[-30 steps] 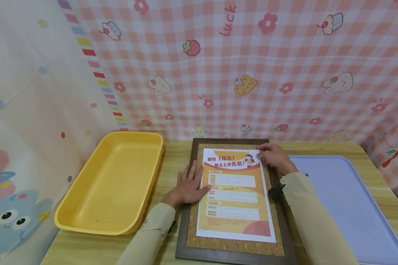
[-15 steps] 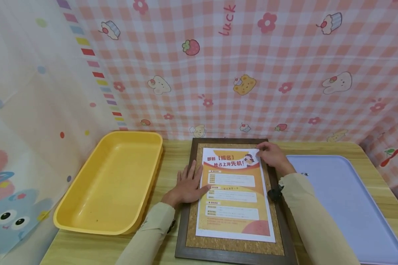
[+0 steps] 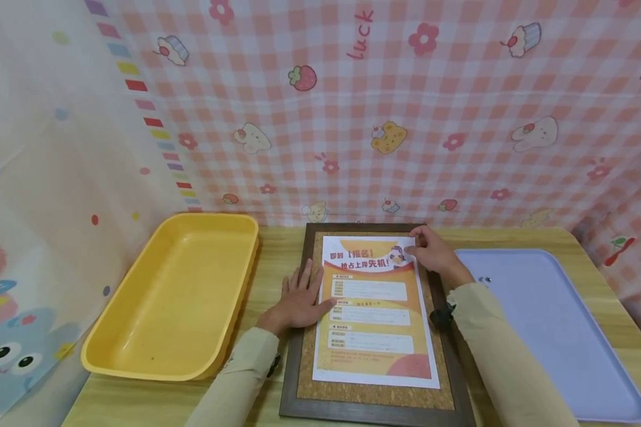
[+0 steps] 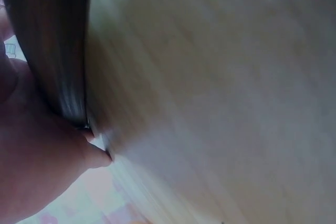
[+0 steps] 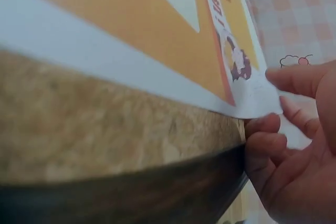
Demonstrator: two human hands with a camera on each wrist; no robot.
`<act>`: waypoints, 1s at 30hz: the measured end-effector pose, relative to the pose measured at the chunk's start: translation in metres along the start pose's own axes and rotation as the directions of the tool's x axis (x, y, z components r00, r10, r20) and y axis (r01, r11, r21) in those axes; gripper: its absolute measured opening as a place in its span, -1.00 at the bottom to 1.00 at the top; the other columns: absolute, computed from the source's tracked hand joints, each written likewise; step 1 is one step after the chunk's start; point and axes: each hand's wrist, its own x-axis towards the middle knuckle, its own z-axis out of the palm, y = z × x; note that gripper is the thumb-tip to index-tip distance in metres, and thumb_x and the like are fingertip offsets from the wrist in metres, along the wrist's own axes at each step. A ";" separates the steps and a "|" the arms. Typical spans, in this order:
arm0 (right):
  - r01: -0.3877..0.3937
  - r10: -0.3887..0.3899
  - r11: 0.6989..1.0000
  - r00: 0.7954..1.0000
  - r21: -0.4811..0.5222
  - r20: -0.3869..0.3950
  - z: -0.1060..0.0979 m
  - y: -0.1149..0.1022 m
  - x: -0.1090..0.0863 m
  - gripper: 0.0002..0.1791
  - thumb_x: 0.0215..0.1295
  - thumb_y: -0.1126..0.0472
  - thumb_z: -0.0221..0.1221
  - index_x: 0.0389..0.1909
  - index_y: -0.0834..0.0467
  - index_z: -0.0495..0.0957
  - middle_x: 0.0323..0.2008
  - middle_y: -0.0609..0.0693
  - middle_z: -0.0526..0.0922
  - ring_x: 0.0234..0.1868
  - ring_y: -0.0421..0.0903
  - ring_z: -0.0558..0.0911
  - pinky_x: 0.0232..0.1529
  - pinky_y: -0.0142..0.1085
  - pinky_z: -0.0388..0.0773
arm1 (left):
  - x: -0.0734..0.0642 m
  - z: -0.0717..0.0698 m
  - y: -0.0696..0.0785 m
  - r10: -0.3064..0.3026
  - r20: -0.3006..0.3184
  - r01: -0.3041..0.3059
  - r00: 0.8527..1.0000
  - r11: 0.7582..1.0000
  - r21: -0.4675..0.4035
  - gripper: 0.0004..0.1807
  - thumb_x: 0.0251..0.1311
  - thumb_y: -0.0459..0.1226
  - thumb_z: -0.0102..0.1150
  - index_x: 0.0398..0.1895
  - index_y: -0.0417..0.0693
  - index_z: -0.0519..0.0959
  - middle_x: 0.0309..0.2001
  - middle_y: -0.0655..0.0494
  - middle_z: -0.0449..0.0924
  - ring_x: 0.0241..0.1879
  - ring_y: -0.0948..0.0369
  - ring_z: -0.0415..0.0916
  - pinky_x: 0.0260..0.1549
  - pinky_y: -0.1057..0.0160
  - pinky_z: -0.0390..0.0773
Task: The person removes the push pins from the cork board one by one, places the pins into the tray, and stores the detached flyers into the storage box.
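A printed orange and white poster [image 3: 371, 314] lies on a cork board [image 3: 374, 394] with a dark wooden frame [image 3: 376, 410]. My left hand [image 3: 297, 301] rests flat across the frame's left side, fingers spread and thumb touching the poster's left edge. The left wrist view shows this hand [image 4: 42, 156] beside the frame's dark edge [image 4: 58, 35]. At the poster's top right corner my right hand [image 3: 437, 255] pinches the paper between bent fingers. Close up in the right wrist view, the right hand's fingers [image 5: 266, 142] stand around the slightly lifted corner [image 5: 257, 100].
To the left stands a deep yellow tray [image 3: 248, 261]. A shallow lilac tray [image 3: 555, 332] lies on the right, partly behind the right forearm, with a few small shiny pieces [image 3: 485, 279] in it. A pink checked cloth [image 3: 342, 172] hangs behind the wooden table [image 3: 278, 261].
The right thumb has moved down onto the poster's corner and the fingers have shifted around it. The left hand keeps its place. The head view has turned slightly.
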 end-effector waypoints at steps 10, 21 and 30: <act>0.037 -0.036 0.999 0.998 -0.035 0.044 -0.002 0.005 -0.006 -0.36 0.40 0.16 0.15 0.44 0.08 0.17 0.02 0.30 0.53 -0.05 0.16 0.57 -0.04 -0.07 0.47 | 0.004 0.005 -0.004 0.013 -0.001 -0.013 1.000 1.000 0.003 -0.10 0.46 0.18 -0.21 0.61 0.01 -0.32 0.58 -0.06 -0.64 0.53 -0.20 -0.56 0.41 -0.26 -0.50; 0.176 -0.177 0.984 0.980 0.018 0.089 -0.001 0.010 -0.028 -0.35 0.38 0.28 0.16 0.46 0.18 0.21 -0.16 0.25 0.59 -0.42 -0.02 0.56 -0.48 -0.22 0.53 | -0.002 0.002 0.002 0.014 -0.047 -0.015 0.999 1.000 -0.020 -0.11 0.45 0.14 -0.15 0.61 -0.05 -0.24 0.59 -0.11 -0.54 0.54 -0.24 -0.45 0.41 -0.30 -0.42; 0.255 -0.254 0.967 0.958 0.011 0.132 -0.003 0.015 -0.047 -0.43 0.39 0.26 0.18 0.39 0.18 0.33 -0.22 0.20 0.65 -0.38 -0.05 0.55 -0.38 -0.24 0.52 | -0.002 0.005 0.004 0.004 -0.083 -0.007 0.997 0.999 -0.036 -0.12 0.44 0.14 -0.13 0.61 -0.04 -0.20 0.59 -0.10 -0.51 0.54 -0.24 -0.44 0.40 -0.32 -0.42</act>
